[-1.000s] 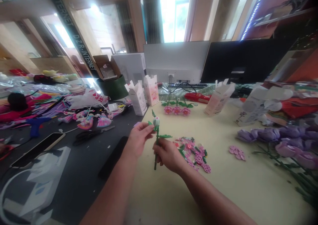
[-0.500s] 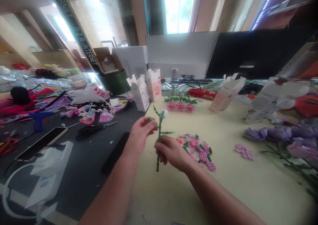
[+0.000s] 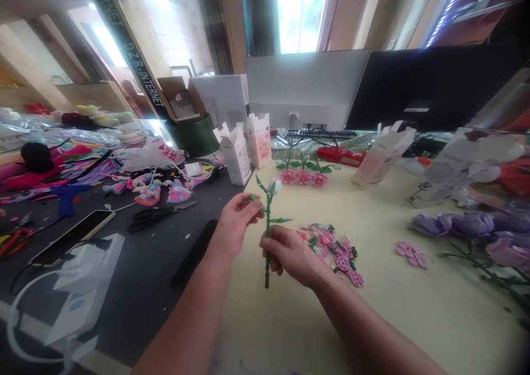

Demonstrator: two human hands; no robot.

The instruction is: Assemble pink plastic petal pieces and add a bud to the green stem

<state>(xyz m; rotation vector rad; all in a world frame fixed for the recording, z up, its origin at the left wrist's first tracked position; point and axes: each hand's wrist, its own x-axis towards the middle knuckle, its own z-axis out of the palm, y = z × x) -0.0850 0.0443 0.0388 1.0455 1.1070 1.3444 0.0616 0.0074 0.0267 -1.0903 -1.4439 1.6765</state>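
Green stem, upright and centre stage over the pale mat, and it's the right hand that has it — thumb and fingers clamped round its lower half, the foot poking out below. Up top sits a white bud, with a leaf reaching out to the right.

Over to the left hand: thumb and fingertips pinched on a small green piece, just beside the stem. Whether those tips touch the stem is, in fairness, hard to tell from this blur.

Just right of the right hand lies the pile, all pink and green bits, and farther right a small pink cluster on its own. Beyond the bud, three pink flowers line up in a row, two boxes to their left, another box to their right. Purple flowers fill the right side — and on the dark surface at left, scissors, a phone and a blue glue gun.
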